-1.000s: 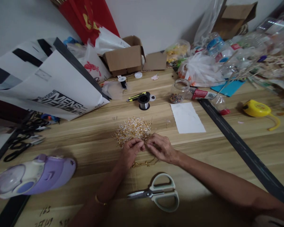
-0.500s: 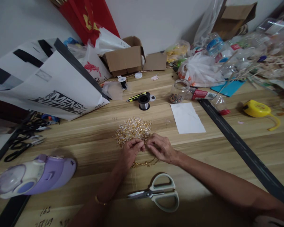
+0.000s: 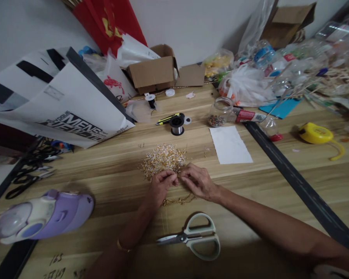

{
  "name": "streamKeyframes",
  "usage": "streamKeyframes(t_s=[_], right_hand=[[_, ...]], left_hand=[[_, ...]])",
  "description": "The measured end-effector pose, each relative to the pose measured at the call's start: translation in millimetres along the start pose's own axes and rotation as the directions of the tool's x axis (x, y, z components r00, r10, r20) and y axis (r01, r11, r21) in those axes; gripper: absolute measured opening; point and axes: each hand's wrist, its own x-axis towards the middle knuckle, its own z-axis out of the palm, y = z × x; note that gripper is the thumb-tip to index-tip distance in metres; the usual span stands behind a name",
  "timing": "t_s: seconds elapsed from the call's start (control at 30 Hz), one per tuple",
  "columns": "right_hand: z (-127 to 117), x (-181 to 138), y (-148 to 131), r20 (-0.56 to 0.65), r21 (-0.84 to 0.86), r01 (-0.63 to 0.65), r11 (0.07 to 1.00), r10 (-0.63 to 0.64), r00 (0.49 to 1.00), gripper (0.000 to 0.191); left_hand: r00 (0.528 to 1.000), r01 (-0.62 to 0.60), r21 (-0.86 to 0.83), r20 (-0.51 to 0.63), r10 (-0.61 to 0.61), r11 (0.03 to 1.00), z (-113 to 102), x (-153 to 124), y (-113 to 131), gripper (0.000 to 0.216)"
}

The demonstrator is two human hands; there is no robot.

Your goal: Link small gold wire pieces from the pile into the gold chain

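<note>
Close together at the near edge of a heap of small gold and clear bead pieces point(image 3: 163, 159), both hands pinch with thumb and fingers. My left hand point(image 3: 162, 186) is on the left, its fingertips closed on something too small to make out. Facing it from the right, my right hand point(image 3: 200, 182) has its thumb and forefinger pressed together; what they hold is also too tiny to name. A gold beaded chain point(image 3: 178, 201) lies on the table just below the hands. Nearer to me rest scissors point(image 3: 202, 237) with pale handles, blades pointing left.
Behind the heap stand a wire spool point(image 3: 177, 126) and a yellow-black cutter point(image 3: 168, 119). A jar of beads point(image 3: 220, 112) and white paper point(image 3: 231, 145) are at right, with a yellow tape measure point(image 3: 315, 133) beyond. Left are a purple bottle point(image 3: 61, 215) and a large paper bag point(image 3: 69, 104).
Both hands stay in nearly the same place and pinch, with hardly any visible movement. The other things on the table have not moved.
</note>
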Motion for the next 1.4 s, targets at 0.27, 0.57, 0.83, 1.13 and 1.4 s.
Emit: streamKeyframes(t_s=[0.27,0.57,0.83,1.13,1.4], right_hand=[[-0.5,1.1,0.0,-0.013,-0.006,0.01,1.0,-0.01,1.0,0.008],[-0.5,0.8,-0.6,0.001,0.02,-0.013,1.0,0.013,1.0,0.008],[-0.1,0.6,0.8,-0.004,0.023,0.008,1.0,-0.008,1.0,0.008],[-0.3,1.2,-0.4,0.001,0.023,0.004,1.0,-0.004,1.0,0.008],[-0.1,1.0,0.2,0.005,0.021,0.011,1.0,-0.011,1.0,0.007]], left_hand=[[1.0,-0.022,0.018,0.018,0.022,1.0,-2.6,0.4,-3.0,0.02],[1.0,-0.024,0.024,0.006,0.023,0.999,-2.1,0.8,-2.6,0.022],[1.0,-0.018,0.029,0.008,0.018,0.999,-2.2,0.1,-1.3,0.021],[1.0,-0.016,0.017,0.016,0.016,1.0,-2.9,1.1,-4.5,0.021],[0.999,-0.037,-0.002,0.03,0.037,0.999,-1.7,0.8,-2.1,0.019]])
